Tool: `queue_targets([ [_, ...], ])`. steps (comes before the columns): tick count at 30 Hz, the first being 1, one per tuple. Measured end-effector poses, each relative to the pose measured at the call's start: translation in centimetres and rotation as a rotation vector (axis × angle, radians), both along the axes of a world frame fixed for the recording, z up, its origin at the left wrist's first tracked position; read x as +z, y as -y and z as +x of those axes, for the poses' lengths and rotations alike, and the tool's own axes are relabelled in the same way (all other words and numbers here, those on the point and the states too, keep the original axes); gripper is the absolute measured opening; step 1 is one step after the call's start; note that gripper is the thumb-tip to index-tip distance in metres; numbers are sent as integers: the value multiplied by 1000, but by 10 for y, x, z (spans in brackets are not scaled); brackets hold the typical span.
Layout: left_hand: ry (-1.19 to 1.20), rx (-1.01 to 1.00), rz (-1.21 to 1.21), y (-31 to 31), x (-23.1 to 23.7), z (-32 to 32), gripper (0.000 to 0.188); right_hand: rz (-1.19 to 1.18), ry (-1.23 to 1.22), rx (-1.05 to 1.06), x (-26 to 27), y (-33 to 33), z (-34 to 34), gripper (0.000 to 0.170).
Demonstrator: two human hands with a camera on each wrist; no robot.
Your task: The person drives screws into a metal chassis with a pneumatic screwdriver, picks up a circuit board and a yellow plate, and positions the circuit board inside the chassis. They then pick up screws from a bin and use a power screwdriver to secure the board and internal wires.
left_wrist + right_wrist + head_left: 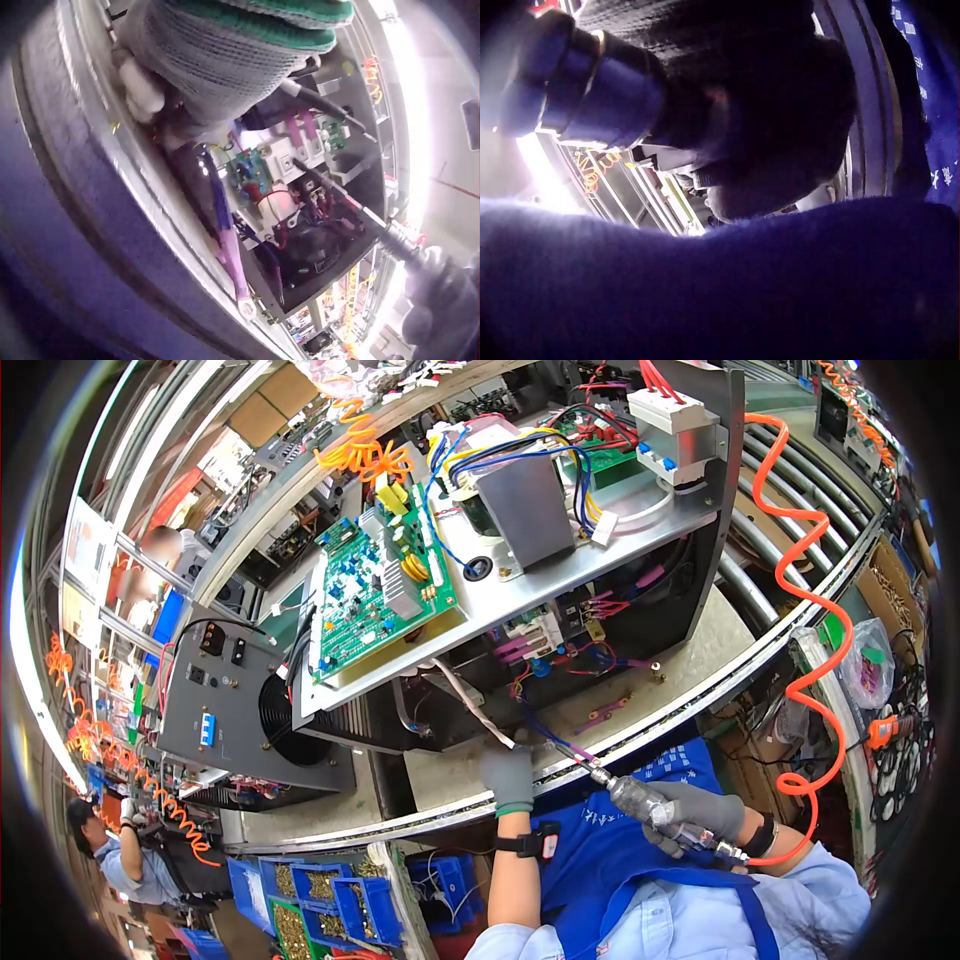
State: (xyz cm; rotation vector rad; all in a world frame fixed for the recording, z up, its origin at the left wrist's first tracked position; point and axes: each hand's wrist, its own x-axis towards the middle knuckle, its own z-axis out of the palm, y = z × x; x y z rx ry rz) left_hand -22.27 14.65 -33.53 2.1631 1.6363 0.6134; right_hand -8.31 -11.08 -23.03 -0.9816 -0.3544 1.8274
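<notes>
The grey-gloved left hand (507, 775) (217, 60) is at the front edge of the open chassis (690, 580), its fingers gripping the end of a pale sleeved cable (460, 692). Wrapped round a pneumatic screwdriver (640, 800) (401, 244) (600, 90) are the fingers of the gloved right hand (705, 810) (442, 307) (765, 112). In the left wrist view the driver's thin bit points at a white terminal block (285, 159) inside the chassis; contact cannot be told. Purple-sleeved leads (232, 262), one with a ring lug, hang beside it.
An orange coiled hose (800, 695) runs to the driver. Above the chassis is a metal plate with a green circuit board (370, 595) and transformer (525, 500). A second grey unit (240, 700) stands left. Blue bins (365, 910) of fasteners are front left; another person (140, 850) is beyond.
</notes>
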Motion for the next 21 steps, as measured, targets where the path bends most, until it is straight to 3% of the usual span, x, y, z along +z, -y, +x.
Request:
queue_targets([
  [1, -2, -9, -1, 1, 5, -4, 43, 15, -12, 15, -2, 3, 3, 61],
  [3, 236, -98, -129, 6, 17, -12, 34, 27, -26, 20, -5, 7, 9, 61],
  [4, 475, -104, -478, 12, 28, -13, 22, 11, -39, 31, -7, 11, 11, 62],
  [5, 471, -104, -489, 18, 29, -14, 22, -8, -53, 46, -7, 14, 12, 63],
  [7, 1047, -142, -1044, 31, 27, -15, 17, -11, -51, 55, -5, 18, 14, 63],
  [8, 1112, -142, -1133, 36, 26, -11, 21, 1, -44, 63, -4, 18, 16, 63],
  [17, 1277, -413, -1347, 44, 19, 6, 27, -47, -32, 44, 0, 31, 25, 63],
  [21, 1060, -483, -1205, 54, 33, 2, 26, -5, -180, 54, -18, 50, 32, 62],
])
